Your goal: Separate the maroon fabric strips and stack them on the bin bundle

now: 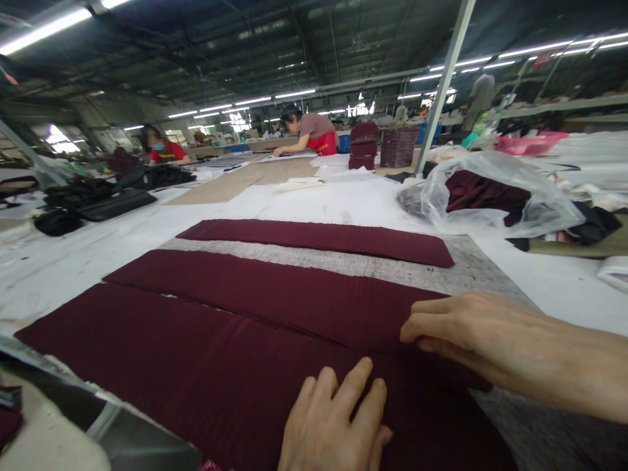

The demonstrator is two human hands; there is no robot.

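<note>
Three long maroon fabric pieces lie on the table: a narrow far strip [318, 241], a middle strip [275, 291] and a wide near piece [161, 366]. A thin seam separates the middle strip from the near piece. My left hand [336, 418] rests on the near piece, fingers spread and palm down. Over the right end of the middle strip, my right hand [456, 327] has its fingers bent together on the cloth. Its thumb and the cloth edge under it are partly hidden.
Grey sheet [471, 261] lies under the fabric on a white-covered table [275, 203]. A clear plastic bag [495, 196] with maroon cloth sits at right, near a metal post [444, 85]. Maroon stacks [364, 145] and dark cloth [118, 193] lie farther back. A co-worker [314, 131] leans over the table.
</note>
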